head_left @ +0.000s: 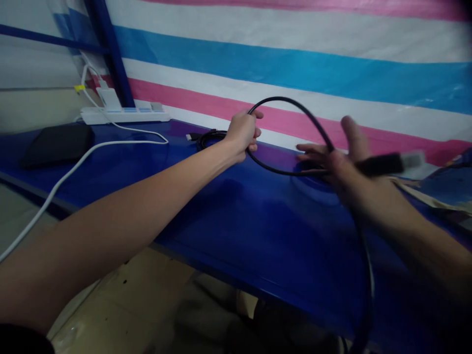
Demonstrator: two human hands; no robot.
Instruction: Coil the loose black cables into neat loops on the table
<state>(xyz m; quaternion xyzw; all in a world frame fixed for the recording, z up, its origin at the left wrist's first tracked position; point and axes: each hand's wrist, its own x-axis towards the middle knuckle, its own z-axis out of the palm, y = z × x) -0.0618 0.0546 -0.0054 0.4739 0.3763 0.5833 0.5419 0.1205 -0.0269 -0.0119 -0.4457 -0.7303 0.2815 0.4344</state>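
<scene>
A black cable point(283, 98) forms a loop between my two hands above the blue tabletop. My left hand point(242, 130) is closed round the cable at the left of the loop. At the right, my right hand point(344, 164) is blurred; its thumb meets the cable while other fingers stick out. A black plug with a pale tip point(383, 164) points right beside this hand. From there, a length of cable hangs down past the table's front. More black cable lies coiled behind my left wrist, with a silver-tipped plug point(192, 137) at its left.
A white power strip point(125, 115) with a white charger point(108, 98) stands at the back left. Its white cable point(99, 146) runs over the table's front edge. A flat black object point(59, 142) lies at far left. Striped sheeting point(276, 64) hangs behind the blue table point(258, 236).
</scene>
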